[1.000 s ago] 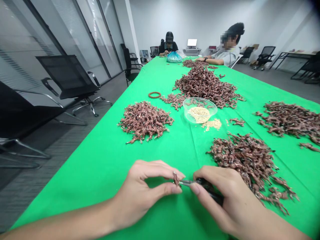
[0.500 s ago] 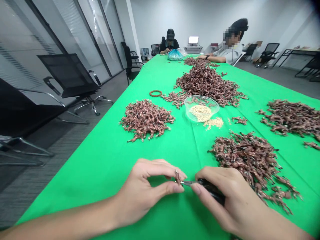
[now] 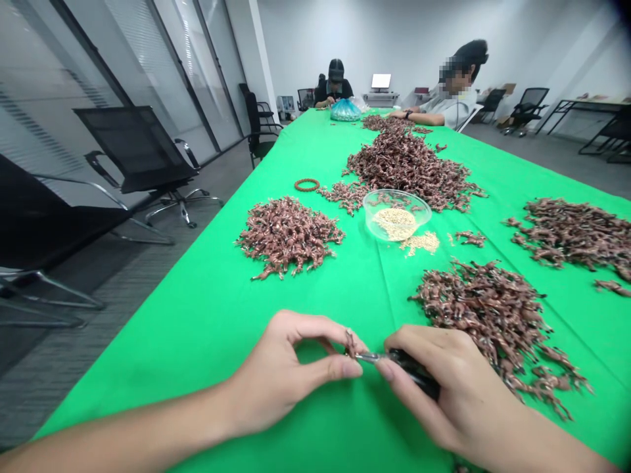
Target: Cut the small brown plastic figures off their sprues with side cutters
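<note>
My left hand [image 3: 290,371] pinches a small twisted copper-wire piece [image 3: 350,343] between thumb and forefinger, low over the green cloth [image 3: 197,315]. My right hand [image 3: 444,387] grips a black-handled tool [image 3: 414,371], and its thin metal tip [image 3: 369,357] reaches the piece at my left fingertips. The contact point is partly hidden by my fingers. A large pile of copper-wire pieces [image 3: 483,315] lies just beyond my right hand, and its lower edge nearly touches my knuckles.
More copper piles [image 3: 288,236] cover the table. A clear bowl of beige grains [image 3: 397,215] stands mid-table beside spilled grains and a coiled copper ring [image 3: 307,185]. A blue plastic bag [image 3: 345,112] is far off. Two co-workers [image 3: 456,92] sit at the far end. Black chairs stand left.
My hands have barely moved; the tool tip stays at the copper piece. The view has shifted slightly, and the piece now stands more upright in my left fingers.
</note>
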### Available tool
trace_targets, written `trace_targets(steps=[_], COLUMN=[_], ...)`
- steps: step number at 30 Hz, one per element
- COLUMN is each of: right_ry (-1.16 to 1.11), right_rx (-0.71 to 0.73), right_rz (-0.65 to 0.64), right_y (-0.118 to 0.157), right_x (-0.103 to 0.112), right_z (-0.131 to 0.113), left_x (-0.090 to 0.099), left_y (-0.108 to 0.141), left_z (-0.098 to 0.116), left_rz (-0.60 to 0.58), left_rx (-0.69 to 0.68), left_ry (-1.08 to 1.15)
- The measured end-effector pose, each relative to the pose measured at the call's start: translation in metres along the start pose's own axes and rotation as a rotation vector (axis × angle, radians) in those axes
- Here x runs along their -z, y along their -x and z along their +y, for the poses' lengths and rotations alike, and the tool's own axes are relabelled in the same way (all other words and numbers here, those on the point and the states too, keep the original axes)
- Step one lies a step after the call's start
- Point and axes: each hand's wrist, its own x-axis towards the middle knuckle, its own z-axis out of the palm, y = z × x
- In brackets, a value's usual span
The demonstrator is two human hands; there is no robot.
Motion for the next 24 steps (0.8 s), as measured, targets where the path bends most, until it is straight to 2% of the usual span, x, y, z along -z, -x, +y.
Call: trace_targets(steps=[5, 8, 13, 24], right_ry=[0.001, 0.003, 0.0, 0.119], right_rx=[-0.032, -0.023, 0.002, 0.175], right_rz=[0.032, 0.065, 0.113, -0.01], right_y=[-0.001, -0.002, -0.003, -0.004], right_x=[0.002, 0.003, 0.003, 0.006], right_z=[0.002, 0.005, 0.012, 0.013], left_x=[0.002, 0.004, 0.006, 0.008], left_y=[-0.002, -0.004, -0.005, -0.009], left_z=[0.0, -0.003, -0.012, -0.009], left_rz=[-0.047, -0.015, 0.04, -0.037], left_rx=[0.046, 0.05, 0.122, 0.115], left_ry=[0.029, 0.037, 0.175, 0.072])
